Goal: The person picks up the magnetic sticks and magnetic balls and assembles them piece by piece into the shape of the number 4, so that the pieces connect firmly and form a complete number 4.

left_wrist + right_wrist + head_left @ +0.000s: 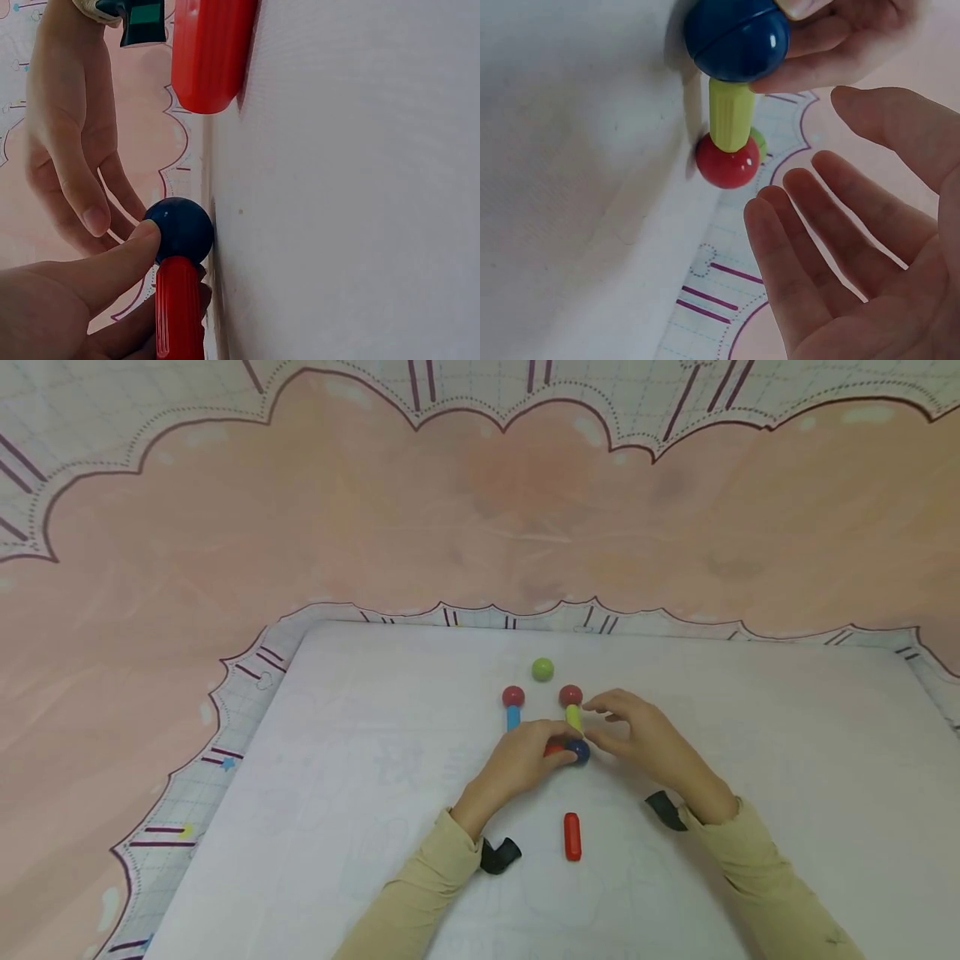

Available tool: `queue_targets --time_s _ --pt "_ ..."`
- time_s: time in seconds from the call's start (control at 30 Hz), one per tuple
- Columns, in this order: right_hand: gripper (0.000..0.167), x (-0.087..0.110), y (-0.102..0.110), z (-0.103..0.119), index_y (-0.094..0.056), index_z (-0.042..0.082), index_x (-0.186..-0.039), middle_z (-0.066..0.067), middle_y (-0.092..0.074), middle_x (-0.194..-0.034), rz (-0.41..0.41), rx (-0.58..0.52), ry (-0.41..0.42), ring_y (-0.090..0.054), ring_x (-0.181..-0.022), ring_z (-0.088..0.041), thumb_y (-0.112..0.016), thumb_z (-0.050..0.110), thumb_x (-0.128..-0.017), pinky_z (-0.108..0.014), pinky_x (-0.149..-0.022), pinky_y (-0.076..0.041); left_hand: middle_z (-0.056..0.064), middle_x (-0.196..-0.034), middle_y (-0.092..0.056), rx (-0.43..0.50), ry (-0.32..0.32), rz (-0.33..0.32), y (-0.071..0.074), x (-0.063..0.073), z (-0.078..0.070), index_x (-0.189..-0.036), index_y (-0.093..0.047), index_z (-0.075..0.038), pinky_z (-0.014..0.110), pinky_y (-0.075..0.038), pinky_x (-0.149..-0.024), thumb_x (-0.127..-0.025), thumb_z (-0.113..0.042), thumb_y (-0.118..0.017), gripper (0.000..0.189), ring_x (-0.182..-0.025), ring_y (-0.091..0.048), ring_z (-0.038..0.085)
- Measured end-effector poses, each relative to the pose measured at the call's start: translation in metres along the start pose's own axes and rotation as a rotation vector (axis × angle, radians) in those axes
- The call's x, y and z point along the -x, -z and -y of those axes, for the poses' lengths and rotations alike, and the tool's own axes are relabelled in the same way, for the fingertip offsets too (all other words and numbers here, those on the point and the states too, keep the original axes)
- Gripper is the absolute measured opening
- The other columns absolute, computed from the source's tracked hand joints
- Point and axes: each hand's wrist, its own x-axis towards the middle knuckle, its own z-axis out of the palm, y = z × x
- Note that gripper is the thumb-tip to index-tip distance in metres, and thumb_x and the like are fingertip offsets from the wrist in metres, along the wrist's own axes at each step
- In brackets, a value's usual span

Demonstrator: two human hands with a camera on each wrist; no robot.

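My left hand (521,760) pinches a dark blue ball (180,229) between thumb and fingers. A red rod (178,307) runs from that ball back under the left hand. Beyond the ball, a yellow-green rod (731,116) leads to a red ball (729,161). A blue rod (513,718) topped by another red ball (513,696) stands out past the left knuckles, its near end hidden. My right hand (641,735) is just right of the yellow-green rod, with its fingers spread and relaxed and nothing in them.
A loose green ball (543,669) lies farther back on the white table (360,810). Nearer my body lies a loose red rod (573,837), between the two forearms. Black wrist mounts (500,857) hang at both sleeves. A patterned cloth (375,518) lies beyond the table.
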Motion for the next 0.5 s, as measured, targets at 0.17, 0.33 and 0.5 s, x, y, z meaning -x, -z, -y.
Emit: queue_targets --time_s 0.17,0.33,0.5 --pt "0.033 0.005 -0.002 -0.001 -0.066 0.002 -0.120 -0.011 -0.065 -0.120 -0.012 0.014 0.022 -0.061 -0.112 -0.029 -0.074 0.008 -0.088 -0.046 -0.092 -0.055 -0.003 -0.115 -0.072 0.014 0.000 0.000 0.001 0.001 0.001 -0.123 -0.070 -0.017 0.024 -0.051 -0.092 -0.092 -0.023 -0.072 0.032 -0.102 -0.064 0.008" --pt "0.034 0.010 -0.003 -0.001 -0.066 0.003 -0.120 -0.011 -0.065 -0.121 -0.008 0.020 0.031 -0.063 -0.110 -0.029 -0.075 0.007 -0.087 -0.046 -0.090 -0.056 -0.003 -0.115 -0.072 0.038 0.000 0.007 0.003 0.000 0.001 -0.122 -0.070 -0.016 0.024 -0.051 -0.094 -0.092 -0.022 -0.072 0.031 -0.104 -0.063 0.009" --pt "0.033 0.014 -0.006 0.001 -0.067 0.005 -0.118 -0.010 -0.065 -0.120 0.003 0.051 0.029 -0.063 -0.108 -0.028 -0.076 0.008 -0.086 -0.044 -0.090 -0.056 -0.001 -0.118 -0.072 0.036 -0.006 0.024 0.005 -0.001 0.001 -0.123 -0.070 -0.015 0.026 -0.049 -0.099 -0.091 -0.017 -0.073 0.033 -0.110 -0.064 0.012"
